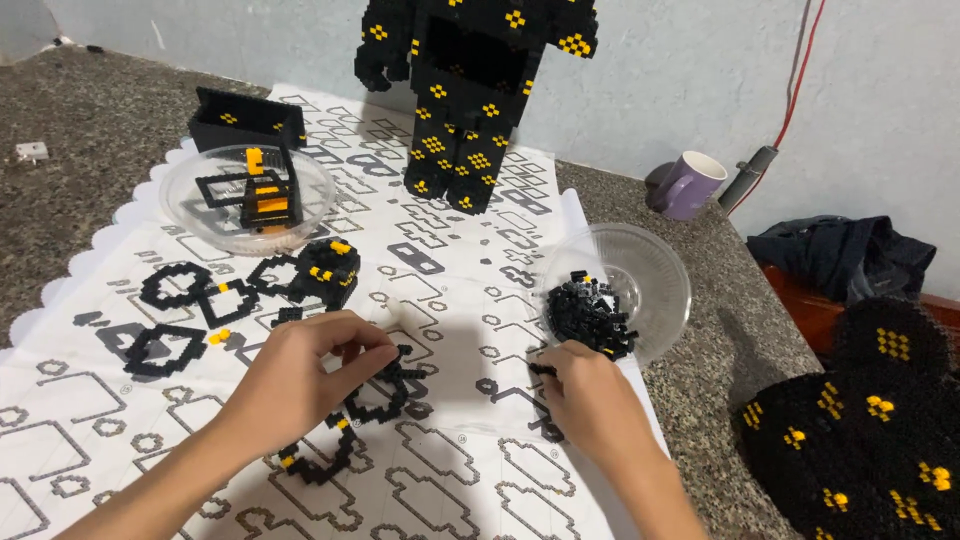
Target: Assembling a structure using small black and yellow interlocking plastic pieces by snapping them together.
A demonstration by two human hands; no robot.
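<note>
My left hand [300, 375] presses on a thin black-and-yellow ring of small bricks [345, 440] that lies on the printed paper sheet [450, 300]. My right hand [590, 395] pinches a small black brick [543, 370] just below a clear bowl [660, 270] tipped toward me, with several black bricks [590, 312] piled in it. Flat black outline pieces [185, 310] and a small black block with yellow dots [328, 270] lie to the left.
A tall black-and-yellow brick figure [470, 90] stands at the back. Another clear bowl [195, 205] holds built parts, with a black box [248, 118] behind it. A purple mug [690, 185], dark cloth [850, 255] and a large black-and-yellow brick piece [860, 430] are on the right.
</note>
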